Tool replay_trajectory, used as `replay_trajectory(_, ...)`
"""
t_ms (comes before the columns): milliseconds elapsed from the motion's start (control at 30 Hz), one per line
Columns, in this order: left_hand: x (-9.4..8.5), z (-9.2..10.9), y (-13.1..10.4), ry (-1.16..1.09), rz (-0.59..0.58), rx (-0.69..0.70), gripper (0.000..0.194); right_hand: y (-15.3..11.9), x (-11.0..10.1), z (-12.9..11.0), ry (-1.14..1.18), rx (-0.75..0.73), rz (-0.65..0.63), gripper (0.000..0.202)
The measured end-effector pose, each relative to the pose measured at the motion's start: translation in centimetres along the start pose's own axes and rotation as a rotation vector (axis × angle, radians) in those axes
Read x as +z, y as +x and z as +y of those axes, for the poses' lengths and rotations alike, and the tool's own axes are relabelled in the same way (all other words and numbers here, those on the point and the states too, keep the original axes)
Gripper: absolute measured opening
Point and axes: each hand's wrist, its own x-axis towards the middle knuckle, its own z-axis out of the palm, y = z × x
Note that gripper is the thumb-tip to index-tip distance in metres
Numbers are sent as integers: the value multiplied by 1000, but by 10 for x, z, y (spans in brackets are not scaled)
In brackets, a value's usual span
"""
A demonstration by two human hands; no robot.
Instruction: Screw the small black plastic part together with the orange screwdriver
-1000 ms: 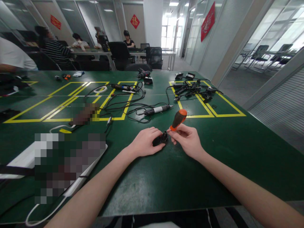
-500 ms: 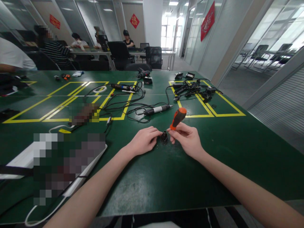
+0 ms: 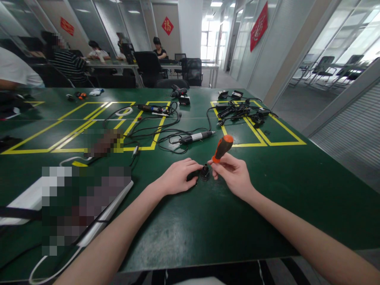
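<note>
A small dark round part [image 3: 204,173] stands on the green table, with a narrow upright collar on a wider base. My left hand [image 3: 178,177] rests on the table to the left of it. Its index fingertip reaches the collar, and the thumb is spread from the index finger with a dark gap between them. In my right hand [image 3: 236,174] is a screwdriver [image 3: 223,148] with an orange and dark handle. The fingers pinch it low, and the handle tilts up to the right. Its shaft is hidden by the fingers.
An electric screwdriver [image 3: 196,137] with a coiled cord lies beyond my hands. Tangled black cables and adapters [image 3: 237,111] are at the far right. A drill [image 3: 178,92] lies at the back. A white-edged, partly blurred object [image 3: 102,221] lies near my left forearm.
My left thumb and index finger have moved apart, showing a dark gap. The right hand, screwdriver and small part hold nearly the same position.
</note>
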Motion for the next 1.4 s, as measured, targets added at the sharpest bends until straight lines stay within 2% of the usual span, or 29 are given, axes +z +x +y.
replay_trajectory(367, 0, 3, 0, -25, 6, -24, 28, -1, -2, 5, 95, 57, -23, 21)
replay_trajectory(600, 1, 3, 1, -29, 8, -29, 38, -1, 0, 2, 70, 88, 6, 25)
replay_trajectory(833, 2, 3, 1, -28, 42, -6, 25, -1, -2, 3, 56, 75, -41, 22)
replay_trajectory(1200, 6, 1, 1, -4, 64, -12, 24, 1, -3, -1, 2, 77, -43, 27)
replay_trajectory(1400, 6, 1, 1, -5, 70, -12, 26, -1, -1, 1, 79, 77, -59, 26)
